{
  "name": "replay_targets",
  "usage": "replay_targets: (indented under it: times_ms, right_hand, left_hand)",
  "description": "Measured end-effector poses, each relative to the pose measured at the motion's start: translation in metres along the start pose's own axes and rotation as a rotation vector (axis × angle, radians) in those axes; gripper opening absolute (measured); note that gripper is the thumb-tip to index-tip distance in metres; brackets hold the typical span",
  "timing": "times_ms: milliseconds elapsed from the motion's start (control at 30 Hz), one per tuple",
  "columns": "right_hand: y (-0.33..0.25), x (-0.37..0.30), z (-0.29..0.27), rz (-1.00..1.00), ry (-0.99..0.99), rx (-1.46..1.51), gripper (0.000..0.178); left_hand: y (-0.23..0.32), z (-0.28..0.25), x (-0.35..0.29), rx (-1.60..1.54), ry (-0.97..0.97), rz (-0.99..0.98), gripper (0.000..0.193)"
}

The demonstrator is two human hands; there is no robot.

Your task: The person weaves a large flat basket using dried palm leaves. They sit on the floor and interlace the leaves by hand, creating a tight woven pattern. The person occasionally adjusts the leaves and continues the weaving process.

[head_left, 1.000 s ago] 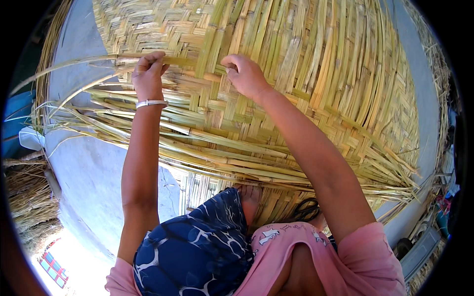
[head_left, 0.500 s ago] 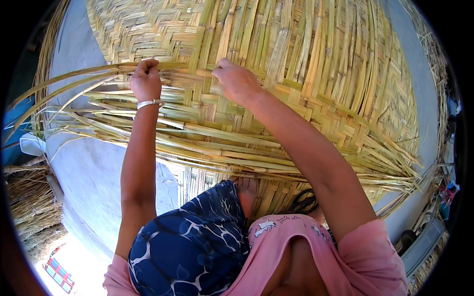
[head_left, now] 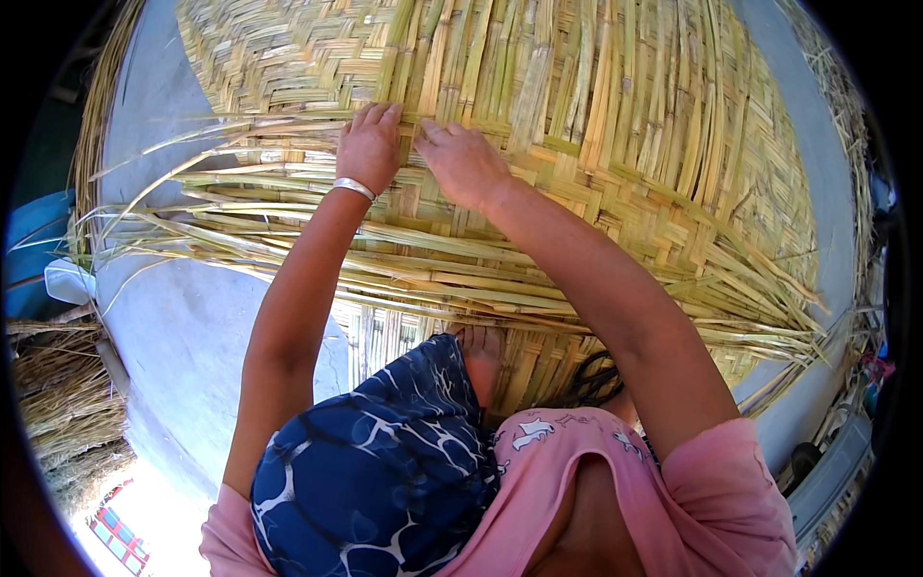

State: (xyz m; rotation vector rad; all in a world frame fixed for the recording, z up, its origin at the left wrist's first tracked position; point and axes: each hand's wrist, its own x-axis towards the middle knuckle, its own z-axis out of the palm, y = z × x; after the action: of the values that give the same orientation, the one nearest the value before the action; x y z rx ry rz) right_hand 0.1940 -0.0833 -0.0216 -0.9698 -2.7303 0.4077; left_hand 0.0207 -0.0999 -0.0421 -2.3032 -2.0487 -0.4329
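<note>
A large mat of split yellow-green reeds (head_left: 288, 48), woven in a herringbone pattern, spreads before me. My left hand (head_left: 369, 146), a white bangle at its wrist, is closed at the weave, its fingertips bent down on a crosswise reed strip (head_left: 279, 123). Just to its right, my right hand (head_left: 463, 165) is closed with its fingertips on the same row. Both palms face down, so the exact hold under the fingers is hidden. Lengthwise strips (head_left: 596, 77) run away from the hands, and the left ends of the crosswise strips fan out loose past the mat's edge.
Loose long reeds (head_left: 452, 279) lie across the mat nearer to me. My bare foot (head_left: 481, 351) rests on its near part, by a dark coiled cord (head_left: 594, 377). Straw bundles (head_left: 67, 404), a white container (head_left: 69, 281) and a blue tub (head_left: 38, 236) stand at the left.
My left hand has slid right along the strip, close to my right hand. The long strip ends raised at the left have dropped toward the mat. My right hand has barely moved.
</note>
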Motion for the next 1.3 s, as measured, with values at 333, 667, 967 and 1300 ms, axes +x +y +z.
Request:
replay_targets:
  times_ms: [333,667,967,1300]
  right_hand:
    - [0.035,0.031,-0.010,0.281,-0.206,0.530,0.036]
    - [0.034,0.034,-0.009,0.331,-0.230,0.572,0.029]
    - [0.034,0.027,0.000,0.204,-0.140,0.486,0.028]
    - [0.013,-0.001,-0.001,0.011,-0.159,0.045,0.049]
  left_hand:
    - [-0.055,-0.025,0.046,0.100,-0.387,-0.318,0.020]
    - [-0.102,-0.023,0.088,-0.247,-0.808,-0.018,0.012]
    - [-0.103,-0.020,0.093,-0.271,-0.750,-0.040,0.012]
    - [-0.011,-0.062,0.059,0.445,-0.512,0.130,0.026]
